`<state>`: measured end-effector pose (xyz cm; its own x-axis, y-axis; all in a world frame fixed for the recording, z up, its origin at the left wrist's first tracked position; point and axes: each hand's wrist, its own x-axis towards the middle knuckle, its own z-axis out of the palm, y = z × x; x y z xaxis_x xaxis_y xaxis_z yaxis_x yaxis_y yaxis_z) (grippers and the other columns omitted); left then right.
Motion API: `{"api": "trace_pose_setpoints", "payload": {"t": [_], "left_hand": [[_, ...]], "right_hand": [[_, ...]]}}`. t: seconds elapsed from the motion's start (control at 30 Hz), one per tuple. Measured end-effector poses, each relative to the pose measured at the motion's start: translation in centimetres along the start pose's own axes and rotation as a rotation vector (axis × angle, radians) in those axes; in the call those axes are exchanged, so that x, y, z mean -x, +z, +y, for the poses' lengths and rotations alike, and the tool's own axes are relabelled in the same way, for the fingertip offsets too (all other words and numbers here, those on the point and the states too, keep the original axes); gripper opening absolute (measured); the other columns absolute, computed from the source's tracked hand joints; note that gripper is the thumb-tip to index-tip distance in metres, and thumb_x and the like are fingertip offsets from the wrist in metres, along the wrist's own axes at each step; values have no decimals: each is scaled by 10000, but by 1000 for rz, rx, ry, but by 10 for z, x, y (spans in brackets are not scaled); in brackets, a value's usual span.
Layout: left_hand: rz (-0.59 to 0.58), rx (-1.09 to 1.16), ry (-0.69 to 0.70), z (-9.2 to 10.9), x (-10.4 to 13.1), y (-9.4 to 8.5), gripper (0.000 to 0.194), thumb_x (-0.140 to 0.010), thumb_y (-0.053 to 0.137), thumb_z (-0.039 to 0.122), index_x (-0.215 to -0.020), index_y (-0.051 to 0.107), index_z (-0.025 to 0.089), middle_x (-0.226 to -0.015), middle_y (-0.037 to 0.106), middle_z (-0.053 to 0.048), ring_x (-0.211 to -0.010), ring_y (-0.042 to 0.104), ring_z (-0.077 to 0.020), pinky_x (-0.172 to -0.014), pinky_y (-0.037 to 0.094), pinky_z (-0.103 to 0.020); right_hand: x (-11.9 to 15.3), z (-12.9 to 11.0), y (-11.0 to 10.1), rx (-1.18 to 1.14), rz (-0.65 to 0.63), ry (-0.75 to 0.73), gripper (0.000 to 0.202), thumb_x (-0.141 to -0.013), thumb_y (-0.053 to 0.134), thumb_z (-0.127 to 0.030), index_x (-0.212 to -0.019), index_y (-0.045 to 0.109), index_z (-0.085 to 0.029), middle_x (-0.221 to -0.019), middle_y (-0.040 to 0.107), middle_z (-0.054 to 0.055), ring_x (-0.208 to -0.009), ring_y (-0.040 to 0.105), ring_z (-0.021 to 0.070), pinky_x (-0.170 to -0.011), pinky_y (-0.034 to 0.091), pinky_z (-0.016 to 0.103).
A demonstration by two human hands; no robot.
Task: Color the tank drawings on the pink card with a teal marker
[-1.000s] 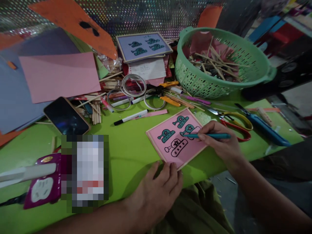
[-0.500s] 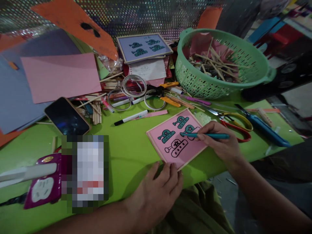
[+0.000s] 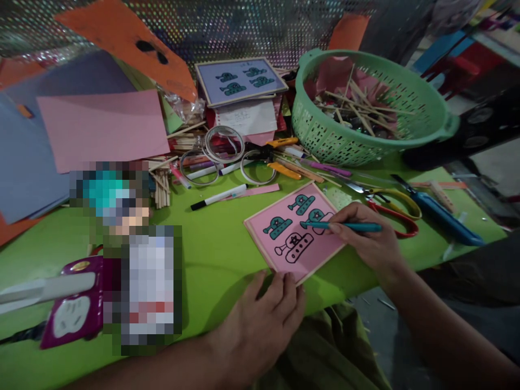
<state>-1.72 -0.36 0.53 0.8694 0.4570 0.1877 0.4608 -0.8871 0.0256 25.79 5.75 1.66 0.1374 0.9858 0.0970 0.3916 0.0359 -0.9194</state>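
My right hand (image 3: pixel 376 241) is closed around a teal marker pen (image 3: pixel 361 226), its tip on a pink card (image 3: pixel 260 223) with a pale stick border. Black-outlined tank drawings with stars cover the card. Teal fills the upper and left ones; the one under the pen is partly teal, and the lowest has only its star coloured. My left hand (image 3: pixel 270 317) lies palm down at the card's lower edge, fingers apart and fingertips touching it, with nothing in its grasp.
Behind stand a framed purple card (image 3: pixel 241 81) with similar tanks and a green basket (image 3: pixel 365 138) of sticks. Scissors (image 3: pixel 398 208) and a blue cutter (image 3: pixel 447 216) lie right. Tape rolls (image 3: pixel 224 143), a black-capped marker (image 3: pixel 219 197) and pink paper (image 3: pixel 103 127) lie beyond the card.
A blurred, coloured patch now covers the place at left where the phone lay with a dark screen. Both hands, the pen and the card look almost unmoved.
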Motion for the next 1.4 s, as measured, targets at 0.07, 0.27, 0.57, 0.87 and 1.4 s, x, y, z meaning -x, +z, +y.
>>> {"api": "trace_pose_setpoints", "payload": {"t": [0.07,0.27,0.57,0.87,1.4], "left_hand": [[-2,0,2,-1,0,-1,403,-1047,542,403,-1374,662,201,-1408,675,-47,-1309,500,-243,-1119,313,-461],[1,4,11,-2,0,-1,428,-1043,546,416,-1390,649,187,-1423,660,-68,-1318,497,-253,-1120,317,-467],[-12,1,4,-1,-1,-2,408,-1056,515,406,-1379,657,201,-1417,669,-53,-1313,505,-238,-1112,333,-447],[-21,-9,18,-1,0,0,434,-1057,506,401,-1417,632,194,-1436,649,-75,-1327,501,-254,-1118,332,-460],[23,1,0,-1,0,2,409,-1041,547,415,-1371,667,204,-1409,675,-52,-1308,504,-242,-1115,332,-450]], "right_hand": [[0,-1,1,-1,7,0,211,-798,859,-387,-762,702,-251,-678,712,13,-598,658,183,-521,518,302],[0,0,1,-14,16,29,258,-772,877,-452,-762,714,-252,-698,738,17,-621,702,195,-530,547,306],[0,1,0,0,0,-12,272,-792,871,-476,-772,714,-254,-698,729,19,-618,687,192,-526,538,303],[0,0,1,2,23,23,298,-765,881,-490,-740,704,-251,-659,710,15,-564,648,176,-483,503,296],[-1,-4,2,-11,26,20,255,-758,880,-409,-722,689,-245,-636,684,2,-519,585,149,-449,450,275]]}}
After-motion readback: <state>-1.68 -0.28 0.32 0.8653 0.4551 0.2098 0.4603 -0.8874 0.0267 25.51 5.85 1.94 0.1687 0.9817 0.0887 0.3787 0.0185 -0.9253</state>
